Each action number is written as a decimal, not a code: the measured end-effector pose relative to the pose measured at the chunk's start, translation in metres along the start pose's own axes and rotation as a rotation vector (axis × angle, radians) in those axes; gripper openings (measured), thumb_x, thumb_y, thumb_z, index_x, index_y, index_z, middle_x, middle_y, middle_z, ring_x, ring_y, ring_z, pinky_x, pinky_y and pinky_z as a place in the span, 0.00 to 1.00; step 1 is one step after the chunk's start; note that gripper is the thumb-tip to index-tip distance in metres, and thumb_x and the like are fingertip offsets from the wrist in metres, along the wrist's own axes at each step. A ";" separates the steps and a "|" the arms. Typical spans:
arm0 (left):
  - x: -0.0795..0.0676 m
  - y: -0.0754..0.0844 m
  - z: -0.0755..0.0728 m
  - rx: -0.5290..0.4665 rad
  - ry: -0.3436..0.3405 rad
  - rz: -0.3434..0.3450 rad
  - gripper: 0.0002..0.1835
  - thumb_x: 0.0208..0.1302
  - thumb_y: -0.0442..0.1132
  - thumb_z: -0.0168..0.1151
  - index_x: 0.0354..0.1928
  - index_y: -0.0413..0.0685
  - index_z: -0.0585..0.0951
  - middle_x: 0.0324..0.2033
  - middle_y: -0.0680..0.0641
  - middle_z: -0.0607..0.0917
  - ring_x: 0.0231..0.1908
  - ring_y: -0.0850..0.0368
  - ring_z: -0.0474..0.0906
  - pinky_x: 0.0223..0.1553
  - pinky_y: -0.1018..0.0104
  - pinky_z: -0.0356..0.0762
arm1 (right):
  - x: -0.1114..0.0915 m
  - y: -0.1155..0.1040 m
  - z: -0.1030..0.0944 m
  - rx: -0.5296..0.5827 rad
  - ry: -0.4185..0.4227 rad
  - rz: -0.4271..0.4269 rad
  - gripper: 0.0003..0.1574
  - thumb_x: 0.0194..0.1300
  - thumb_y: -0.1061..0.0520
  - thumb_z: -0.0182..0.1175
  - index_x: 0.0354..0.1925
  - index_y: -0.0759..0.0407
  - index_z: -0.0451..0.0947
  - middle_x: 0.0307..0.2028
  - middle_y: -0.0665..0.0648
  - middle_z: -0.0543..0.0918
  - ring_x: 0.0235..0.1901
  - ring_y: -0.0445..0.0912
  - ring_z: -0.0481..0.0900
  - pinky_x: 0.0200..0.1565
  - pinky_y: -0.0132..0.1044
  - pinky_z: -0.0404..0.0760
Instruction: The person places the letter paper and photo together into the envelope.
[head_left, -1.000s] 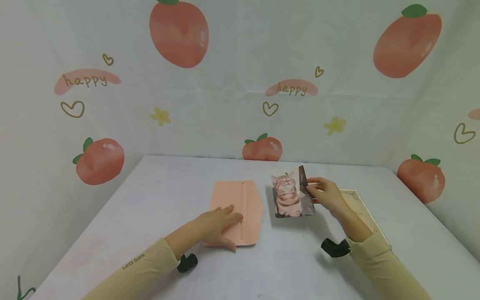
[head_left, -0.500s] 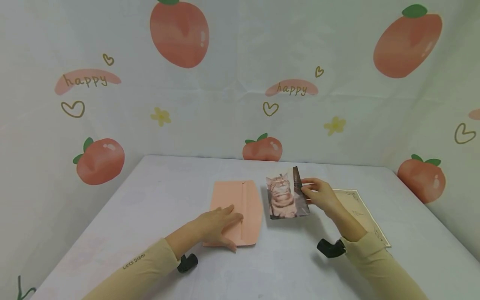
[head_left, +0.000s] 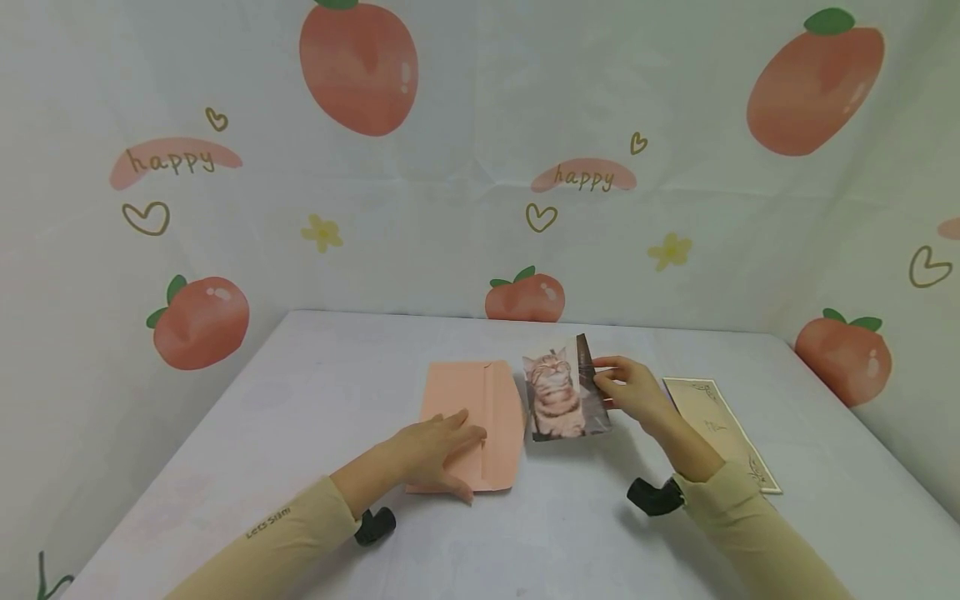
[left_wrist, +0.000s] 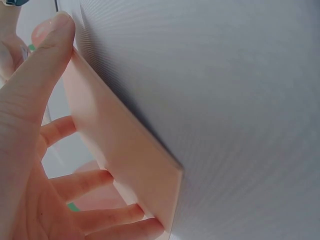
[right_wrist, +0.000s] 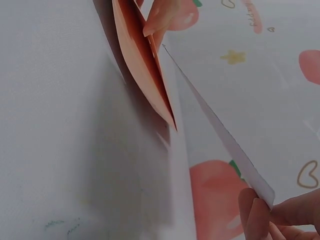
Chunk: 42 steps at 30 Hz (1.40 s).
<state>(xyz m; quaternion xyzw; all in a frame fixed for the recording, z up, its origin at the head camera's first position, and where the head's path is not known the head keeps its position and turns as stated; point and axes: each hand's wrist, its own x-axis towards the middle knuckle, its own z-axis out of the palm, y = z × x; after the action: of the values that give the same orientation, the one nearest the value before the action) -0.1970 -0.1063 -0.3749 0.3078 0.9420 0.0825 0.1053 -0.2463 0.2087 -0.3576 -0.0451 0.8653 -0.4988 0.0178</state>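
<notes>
A peach-coloured envelope [head_left: 504, 433] lies on the table with its pointed flap folded out to the right. My left hand [head_left: 438, 446] rests on it with fingers spread, and in the left wrist view the fingertips [left_wrist: 102, 175] touch its surface. In the right wrist view, the envelope's mouth [right_wrist: 145, 55] gapes a little. Just right of the flap, my right hand [head_left: 636, 390] pinches a photo card of a cat [head_left: 558, 400] by its right edge. The card is held tilted above the table, its left edge close to the flap. Its pale back [right_wrist: 230, 145] shows in the right wrist view.
A cream card with an ornamental border [head_left: 716, 429] lies farther right on the white table [head_left: 540, 542], partly behind my right forearm. A fruit-patterned cloth [head_left: 465, 167] hangs behind. Black wrist-camera pieces [head_left: 655, 497] sit at both cuffs.
My right hand has carried the cat card leftward, up to the envelope's flap. More of the cream card now shows. My left hand and the envelope have stayed in place.
</notes>
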 end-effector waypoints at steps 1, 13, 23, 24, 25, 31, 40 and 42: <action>0.000 0.000 0.000 0.001 -0.001 -0.001 0.45 0.42 0.69 0.65 0.63 0.62 0.65 0.69 0.39 0.62 0.62 0.27 0.64 0.53 0.38 0.71 | 0.000 -0.001 0.001 0.001 -0.002 -0.002 0.24 0.69 0.63 0.50 0.60 0.71 0.64 0.46 0.73 0.77 0.33 0.43 0.82 0.36 0.36 0.84; -0.001 0.000 -0.002 0.000 0.008 -0.008 0.45 0.42 0.69 0.65 0.63 0.62 0.66 0.69 0.39 0.62 0.61 0.27 0.64 0.53 0.37 0.71 | 0.002 -0.004 0.008 -0.002 -0.019 -0.012 0.23 0.68 0.63 0.50 0.59 0.71 0.65 0.45 0.72 0.78 0.33 0.43 0.82 0.36 0.37 0.84; -0.001 0.000 -0.003 0.001 0.007 0.002 0.45 0.43 0.68 0.65 0.64 0.61 0.65 0.68 0.38 0.62 0.61 0.26 0.63 0.55 0.38 0.70 | 0.004 -0.004 0.013 0.023 -0.038 -0.024 0.22 0.68 0.64 0.50 0.58 0.72 0.66 0.42 0.70 0.79 0.31 0.40 0.81 0.33 0.32 0.83; -0.001 0.000 -0.003 0.002 0.008 0.001 0.45 0.43 0.68 0.65 0.64 0.61 0.65 0.68 0.38 0.62 0.61 0.27 0.63 0.56 0.38 0.70 | 0.004 -0.004 0.014 0.027 -0.039 -0.022 0.22 0.68 0.64 0.50 0.58 0.72 0.66 0.41 0.69 0.79 0.31 0.40 0.81 0.33 0.33 0.83; 0.000 0.000 -0.002 0.002 0.008 0.001 0.45 0.43 0.68 0.65 0.64 0.61 0.65 0.68 0.38 0.62 0.62 0.27 0.63 0.56 0.38 0.69 | 0.005 -0.003 0.015 0.024 -0.041 -0.025 0.22 0.68 0.64 0.50 0.58 0.72 0.66 0.41 0.69 0.80 0.31 0.40 0.81 0.33 0.33 0.83; 0.000 0.000 -0.002 0.003 0.006 0.003 0.45 0.43 0.68 0.66 0.64 0.61 0.65 0.68 0.38 0.62 0.62 0.27 0.63 0.56 0.38 0.70 | 0.006 -0.003 0.018 0.025 -0.051 -0.025 0.22 0.68 0.63 0.50 0.58 0.72 0.66 0.41 0.69 0.80 0.31 0.41 0.82 0.35 0.36 0.84; 0.000 0.001 -0.001 0.005 -0.002 -0.001 0.45 0.43 0.69 0.65 0.64 0.61 0.65 0.69 0.39 0.61 0.62 0.27 0.63 0.54 0.38 0.71 | 0.005 -0.004 0.024 0.050 -0.063 -0.032 0.23 0.67 0.64 0.52 0.57 0.73 0.66 0.41 0.70 0.80 0.29 0.39 0.80 0.33 0.34 0.83; 0.000 0.001 -0.001 0.002 -0.005 -0.004 0.45 0.43 0.69 0.65 0.64 0.62 0.65 0.69 0.39 0.61 0.62 0.27 0.63 0.55 0.38 0.70 | 0.004 -0.004 0.026 0.053 -0.065 -0.031 0.22 0.67 0.64 0.52 0.57 0.73 0.66 0.41 0.69 0.80 0.29 0.39 0.81 0.32 0.34 0.83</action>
<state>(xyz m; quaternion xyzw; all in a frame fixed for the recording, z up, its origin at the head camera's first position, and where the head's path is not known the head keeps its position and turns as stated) -0.1965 -0.1055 -0.3734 0.3060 0.9425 0.0807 0.1077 -0.2484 0.1841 -0.3665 -0.0744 0.8499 -0.5201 0.0395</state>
